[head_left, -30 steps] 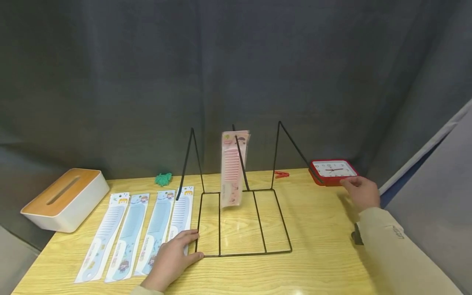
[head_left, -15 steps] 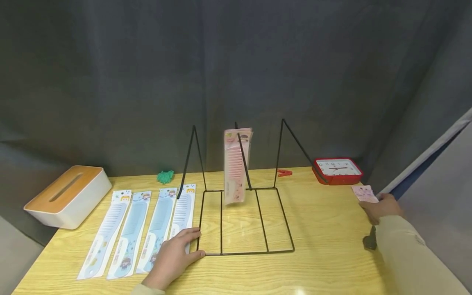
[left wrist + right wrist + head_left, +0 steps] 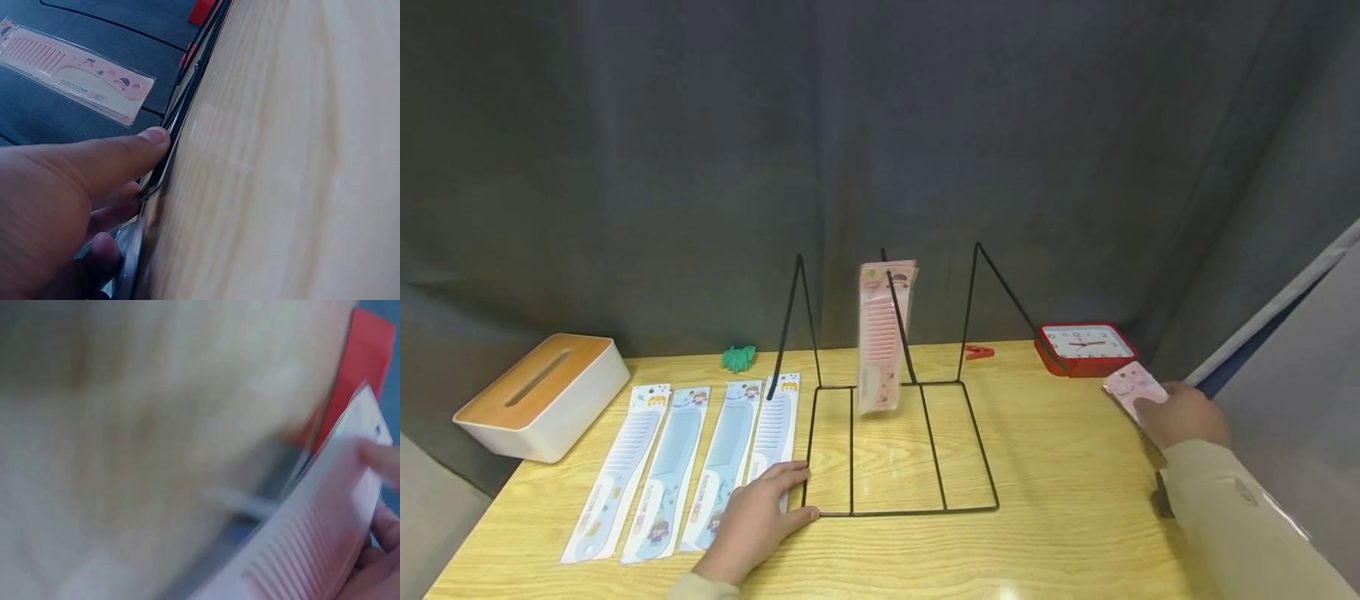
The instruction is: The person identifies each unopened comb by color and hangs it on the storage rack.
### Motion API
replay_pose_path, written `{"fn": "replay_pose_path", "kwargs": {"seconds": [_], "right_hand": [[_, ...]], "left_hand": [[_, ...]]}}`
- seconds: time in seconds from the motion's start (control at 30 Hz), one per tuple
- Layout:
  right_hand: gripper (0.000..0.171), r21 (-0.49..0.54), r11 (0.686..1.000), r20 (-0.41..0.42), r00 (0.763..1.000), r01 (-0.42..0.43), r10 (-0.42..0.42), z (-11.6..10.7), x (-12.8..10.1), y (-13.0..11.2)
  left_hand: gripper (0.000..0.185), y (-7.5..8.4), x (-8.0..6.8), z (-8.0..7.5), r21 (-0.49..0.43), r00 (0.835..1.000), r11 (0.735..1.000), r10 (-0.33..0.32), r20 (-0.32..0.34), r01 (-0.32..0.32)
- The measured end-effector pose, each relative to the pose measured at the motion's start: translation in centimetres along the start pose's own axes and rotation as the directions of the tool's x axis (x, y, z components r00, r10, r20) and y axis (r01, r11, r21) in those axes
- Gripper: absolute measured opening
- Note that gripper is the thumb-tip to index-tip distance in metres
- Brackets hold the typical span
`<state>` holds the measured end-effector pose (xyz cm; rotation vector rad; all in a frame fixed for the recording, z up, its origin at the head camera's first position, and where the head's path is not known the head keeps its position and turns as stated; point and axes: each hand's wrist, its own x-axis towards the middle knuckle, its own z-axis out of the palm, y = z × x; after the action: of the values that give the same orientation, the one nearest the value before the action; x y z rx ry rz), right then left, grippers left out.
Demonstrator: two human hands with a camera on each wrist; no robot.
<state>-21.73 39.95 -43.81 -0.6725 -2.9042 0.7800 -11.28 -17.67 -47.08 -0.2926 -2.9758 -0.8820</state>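
My right hand (image 3: 1187, 417) pinches a pink packaged comb (image 3: 1135, 387) by its header card at the table's right side; in the right wrist view the comb's teeth (image 3: 300, 556) show through the clear sleeve. My left hand (image 3: 756, 517) holds the front left corner of a black wire rack (image 3: 898, 514), thumb and fingers on the wire. Other pink packaged combs (image 3: 880, 342) hang together on the rack's middle prong. The lower end of the comb in my right hand is hidden behind the hand in the head view.
Several blue packaged combs (image 3: 670, 475) lie in a row left of the rack. Behind them are a tissue box (image 3: 568, 417) and a green tangle of string (image 3: 739, 358). A red clip (image 3: 979, 352) and a red clock (image 3: 1086, 350) lie at the back. A dark object (image 3: 1161, 496) sits beside the right sleeve.
My right hand went from beside the clock to the right edge, took a pink packaged comb, and now lifts and tilts it slightly. The left hand stays at the rack's corner.
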Motion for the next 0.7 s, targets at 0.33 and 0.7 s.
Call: {"fn": "replay_pose_path", "kwargs": {"seconds": [0.33,0.7], "right_hand": [[0.058,0.304,0.913,-0.104,0.963,0.27,-0.25,1.8,-4.9,-8.9],[0.027,0.654,0.581,-0.11,0.821,0.485,-0.561,1.6,-19.7,-20.8]], "left_hand": [[0.056,-0.3,0.1,0.4,-0.003,1.0,1.0,-0.009,0.015,0.009],[0.055,-0.3,0.2,0.2,-0.002,1.0,1.0,-0.001,0.002,0.001]]}}
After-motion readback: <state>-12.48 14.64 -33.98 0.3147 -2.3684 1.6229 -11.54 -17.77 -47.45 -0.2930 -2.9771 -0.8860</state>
